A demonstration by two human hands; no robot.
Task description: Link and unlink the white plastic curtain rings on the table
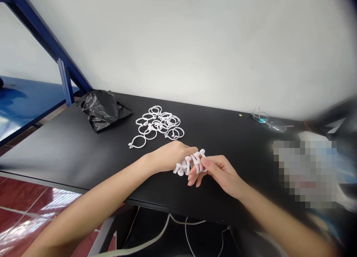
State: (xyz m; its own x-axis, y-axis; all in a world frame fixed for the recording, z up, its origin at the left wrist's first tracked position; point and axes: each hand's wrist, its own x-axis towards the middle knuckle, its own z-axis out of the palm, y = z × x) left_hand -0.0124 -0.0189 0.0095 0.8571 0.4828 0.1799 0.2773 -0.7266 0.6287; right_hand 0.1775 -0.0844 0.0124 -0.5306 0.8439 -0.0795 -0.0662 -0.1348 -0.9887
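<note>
White plastic curtain rings (187,164) with knobbed ends sit bunched in a row between my two hands, above the black table. My left hand (174,154) is closed around the bunch from the left, its fingers partly hidden by the rings. From the right, my right hand (220,169) pinches the end of the row between thumb and fingers. Whether some rings are looped over the left fingers I cannot tell. Beyond my left hand, a loose pile of similar open rings (138,141) lies on the table.
On the black table (83,145), a crumpled black plastic bag (102,108) lies at the back left. Eyeglasses (260,117) rest near the wall at right. A pixelated item (309,171) is at far right. Cables (156,240) hang below the front edge.
</note>
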